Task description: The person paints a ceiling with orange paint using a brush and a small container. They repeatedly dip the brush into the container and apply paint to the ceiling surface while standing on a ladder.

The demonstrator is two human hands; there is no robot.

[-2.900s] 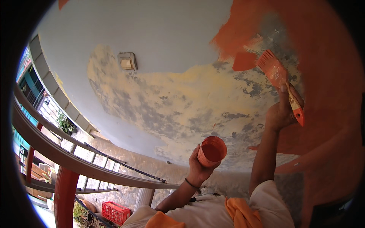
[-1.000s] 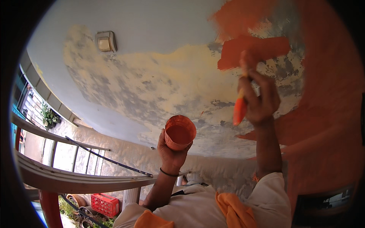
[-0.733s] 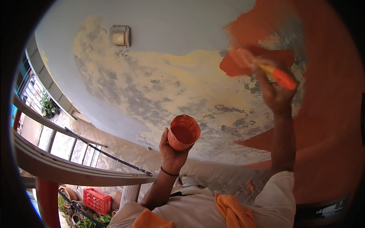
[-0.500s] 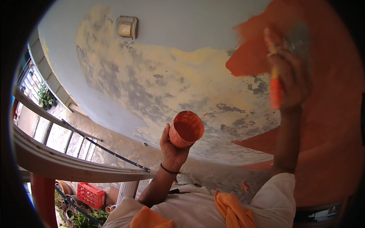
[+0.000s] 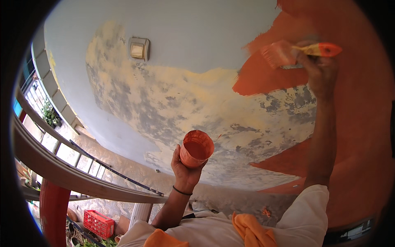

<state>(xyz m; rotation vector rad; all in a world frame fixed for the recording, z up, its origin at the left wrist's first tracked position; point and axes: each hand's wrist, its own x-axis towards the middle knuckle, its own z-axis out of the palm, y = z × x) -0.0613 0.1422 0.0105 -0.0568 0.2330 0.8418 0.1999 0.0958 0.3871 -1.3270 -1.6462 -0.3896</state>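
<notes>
Held out in front of me, my left hand (image 5: 186,173) is wrapped round a paint-smeared cup (image 5: 191,157) with reddish-orange paint inside. At the upper right, my right hand (image 5: 321,74) grips a wide paintbrush (image 5: 314,50) by its yellow-and-orange handle. The brush lies roughly level, its bristles pointing left and coated in the same paint. They are over the painted patch of the wall (image 5: 263,76); whether they press on it I cannot tell. Left of the fresh paint, the wall is pale grey above, with a patchy yellowish, flaking area below.
A light switch (image 5: 139,48) sits on the upper left of the wall. On the left a curved railing (image 5: 82,181) runs near a red post (image 5: 53,214). Below are a red plastic crate (image 5: 98,223) and plants. An orange cloth (image 5: 253,230) hangs over my pale shirt.
My right hand has turned the brush from upright to level, with the bristles now pointing left. The cup, still in my left hand, appears slightly lower and further left as the view shifts.
</notes>
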